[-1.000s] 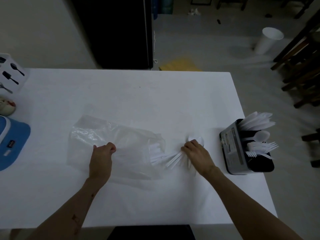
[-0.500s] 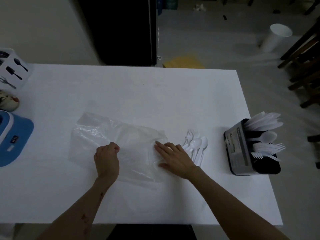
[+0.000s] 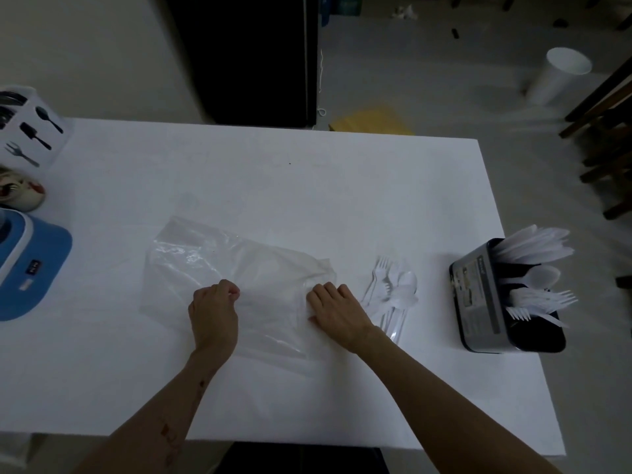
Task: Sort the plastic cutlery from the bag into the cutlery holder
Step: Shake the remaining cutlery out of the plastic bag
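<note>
The left hand (image 3: pixel 213 314) pinches the flat clear plastic bag (image 3: pixel 236 271) against the white worktop (image 3: pixel 260 186). The right hand (image 3: pixel 337 311), a moment ago spread flat, now curls its grip onto the bag's open end, having left the loose white plastic forks and spoons (image 3: pixel 393 292) just beside it. The bag looks emptied; those pieces lie near the black cutlery holder (image 3: pixel 478 299).

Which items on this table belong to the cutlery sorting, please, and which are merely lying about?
Job:
clear plastic bag
loose white plastic forks and spoons
black cutlery holder

Lying about:
blue and white appliance
white box printed with utensil pictures
</note>
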Action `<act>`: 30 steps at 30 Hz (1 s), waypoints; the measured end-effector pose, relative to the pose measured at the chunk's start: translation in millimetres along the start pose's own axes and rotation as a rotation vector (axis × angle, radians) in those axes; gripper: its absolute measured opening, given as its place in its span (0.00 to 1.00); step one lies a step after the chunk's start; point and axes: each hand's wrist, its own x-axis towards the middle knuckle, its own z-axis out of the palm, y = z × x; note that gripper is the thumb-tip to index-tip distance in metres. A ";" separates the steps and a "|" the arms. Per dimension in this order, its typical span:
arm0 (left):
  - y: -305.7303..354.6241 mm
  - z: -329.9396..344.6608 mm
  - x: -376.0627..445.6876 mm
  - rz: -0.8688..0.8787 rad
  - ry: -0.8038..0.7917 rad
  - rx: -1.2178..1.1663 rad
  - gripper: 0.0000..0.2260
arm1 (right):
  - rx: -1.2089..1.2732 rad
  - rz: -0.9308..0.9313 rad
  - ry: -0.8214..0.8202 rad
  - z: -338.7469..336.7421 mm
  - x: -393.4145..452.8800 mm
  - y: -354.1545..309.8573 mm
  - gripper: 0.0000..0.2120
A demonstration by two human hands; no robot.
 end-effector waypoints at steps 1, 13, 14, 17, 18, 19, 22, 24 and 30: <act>-0.3 0.1 0.0 0.003 -0.001 0.002 0.04 | -0.024 -0.016 0.015 0.2 -0.8 -0.4 0.11; -13.4 -1.7 2.4 0.022 0.030 0.026 0.04 | -0.102 0.008 0.162 -10.1 -34.6 38.7 0.09; -17.0 -2.9 3.2 0.017 0.036 0.036 0.05 | -0.110 0.026 0.170 -9.6 -39.5 46.0 0.08; -27.1 -8.9 5.7 -0.002 0.061 0.068 0.05 | -0.125 0.097 0.169 -7.4 -54.6 65.8 0.08; -28.4 -10.7 5.8 -0.011 0.063 0.077 0.05 | -0.118 0.121 0.150 -7.4 -58.8 71.0 0.10; -28.3 -11.9 5.7 -0.013 0.066 0.084 0.05 | -0.097 0.144 0.126 -7.5 -62.0 74.9 0.13; -16.6 -10.4 -1.9 0.011 0.091 0.081 0.09 | 0.028 0.201 0.068 -10.5 -65.4 77.0 0.21; 2.3 -8.6 -12.0 0.037 0.130 0.044 0.12 | 0.108 0.216 0.046 -15.0 -63.2 69.9 0.22; 64.2 -3.6 -44.9 0.233 0.077 -0.136 0.18 | 0.171 0.053 0.065 -11.1 -42.6 25.5 0.20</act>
